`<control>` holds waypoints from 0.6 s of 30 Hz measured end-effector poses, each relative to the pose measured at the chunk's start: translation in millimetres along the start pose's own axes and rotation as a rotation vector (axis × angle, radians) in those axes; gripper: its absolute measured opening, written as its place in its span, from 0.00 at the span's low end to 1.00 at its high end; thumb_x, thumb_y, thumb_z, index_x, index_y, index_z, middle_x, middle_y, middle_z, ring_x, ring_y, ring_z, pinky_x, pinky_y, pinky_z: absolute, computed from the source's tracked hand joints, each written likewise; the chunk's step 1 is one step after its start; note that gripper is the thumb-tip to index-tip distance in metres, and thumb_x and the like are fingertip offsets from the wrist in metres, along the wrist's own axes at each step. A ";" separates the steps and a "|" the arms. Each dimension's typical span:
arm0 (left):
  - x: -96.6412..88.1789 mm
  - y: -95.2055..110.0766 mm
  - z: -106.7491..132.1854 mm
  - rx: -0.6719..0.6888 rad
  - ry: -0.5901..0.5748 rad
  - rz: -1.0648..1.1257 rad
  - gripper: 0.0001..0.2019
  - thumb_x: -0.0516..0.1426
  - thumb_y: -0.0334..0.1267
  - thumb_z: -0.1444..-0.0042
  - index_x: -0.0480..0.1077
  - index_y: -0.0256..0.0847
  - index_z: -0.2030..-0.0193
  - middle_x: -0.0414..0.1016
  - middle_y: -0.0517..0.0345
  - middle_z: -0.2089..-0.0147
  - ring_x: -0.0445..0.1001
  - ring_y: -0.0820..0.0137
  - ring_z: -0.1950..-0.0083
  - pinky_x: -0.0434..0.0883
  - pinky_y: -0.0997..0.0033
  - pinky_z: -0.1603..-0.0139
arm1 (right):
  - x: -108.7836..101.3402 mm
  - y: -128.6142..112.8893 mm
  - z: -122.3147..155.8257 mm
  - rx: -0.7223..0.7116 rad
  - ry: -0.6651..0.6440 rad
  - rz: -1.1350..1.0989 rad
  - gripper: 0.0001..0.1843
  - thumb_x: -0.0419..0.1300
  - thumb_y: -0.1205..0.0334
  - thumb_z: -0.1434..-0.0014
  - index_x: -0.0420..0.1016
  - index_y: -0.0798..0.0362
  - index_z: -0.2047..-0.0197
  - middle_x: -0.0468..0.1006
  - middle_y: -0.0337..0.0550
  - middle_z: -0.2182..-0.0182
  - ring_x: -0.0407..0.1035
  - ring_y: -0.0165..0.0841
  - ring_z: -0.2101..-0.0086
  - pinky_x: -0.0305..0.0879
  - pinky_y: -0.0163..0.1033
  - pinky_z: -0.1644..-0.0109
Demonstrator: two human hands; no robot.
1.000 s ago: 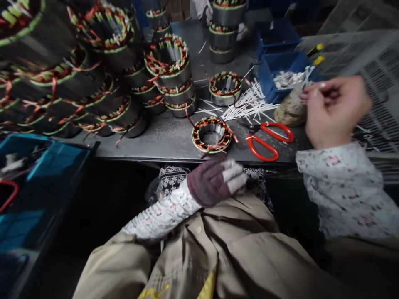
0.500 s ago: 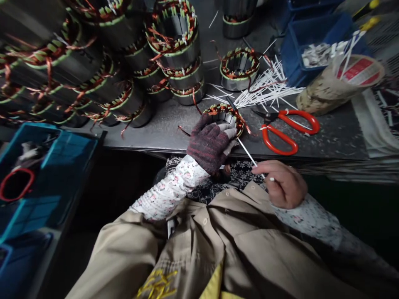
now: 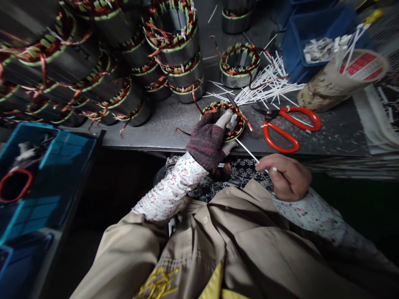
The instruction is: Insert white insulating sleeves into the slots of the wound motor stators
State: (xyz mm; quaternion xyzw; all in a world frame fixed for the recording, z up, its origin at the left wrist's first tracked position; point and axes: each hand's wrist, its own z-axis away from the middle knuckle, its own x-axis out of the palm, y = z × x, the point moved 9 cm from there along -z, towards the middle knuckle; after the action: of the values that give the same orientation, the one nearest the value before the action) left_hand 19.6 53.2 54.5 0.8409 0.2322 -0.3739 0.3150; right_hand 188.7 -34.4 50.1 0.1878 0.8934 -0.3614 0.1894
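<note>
My left hand (image 3: 209,139), in a dark knitted glove with bare fingertips, grips the near rim of a low stator (image 3: 225,119) with copper windings lying at the bench's front edge. Its fingers curl over the rim into the bore. My right hand (image 3: 286,175) is bare and closed in a pinch on a thin white cable tie (image 3: 249,152). The tie slants up and left toward the stator. The hand hovers just below the bench edge, over my lap.
Red-handled scissors (image 3: 284,124) lie open right of the stator. Loose white ties (image 3: 264,85) fan out behind them. Stacked wound stators (image 3: 174,50) fill the back left. A blue bin (image 3: 314,37) and a taped sack (image 3: 339,81) stand at the right; blue crates (image 3: 46,166) sit lower left.
My right hand came from the sack at the right down to my lap with a white tie. My left hand rose from my lap and took hold of the stator.
</note>
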 end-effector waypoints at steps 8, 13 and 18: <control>10.8 -17.2 6.9 -0.118 0.148 0.613 0.32 0.57 0.46 0.33 0.51 0.47 0.26 0.68 0.46 0.33 0.77 0.61 0.38 0.76 0.55 0.36 | 34.4 26.2 -42.3 0.207 0.151 -0.129 0.09 0.60 0.61 0.35 0.77 0.50 0.67 0.82 0.40 0.71 0.76 0.32 0.72 0.72 0.37 0.68; 1.7 -15.2 4.7 -0.101 0.232 0.596 0.09 0.59 0.43 0.34 0.77 0.46 0.50 0.81 0.53 0.50 0.77 0.61 0.40 0.75 0.49 0.35 | 38.3 32.7 -52.4 0.347 0.106 -0.251 0.09 0.60 0.59 0.34 0.77 0.50 0.65 0.80 0.38 0.73 0.70 0.28 0.78 0.65 0.34 0.75; -11.4 -9.0 0.6 -0.045 0.267 0.450 0.06 0.59 0.39 0.33 0.78 0.45 0.54 0.83 0.56 0.55 0.79 0.64 0.45 0.76 0.51 0.38 | 31.6 16.6 -64.1 0.234 -0.010 -0.056 0.12 0.57 0.61 0.34 0.74 0.50 0.70 0.77 0.40 0.73 0.70 0.31 0.74 0.65 0.38 0.68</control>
State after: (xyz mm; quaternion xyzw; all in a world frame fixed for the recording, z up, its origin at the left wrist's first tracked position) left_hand 6.6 57.3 59.8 0.9060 0.0872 -0.1749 0.3754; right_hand 156.5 29.0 68.4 0.1820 0.8491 -0.4692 0.1605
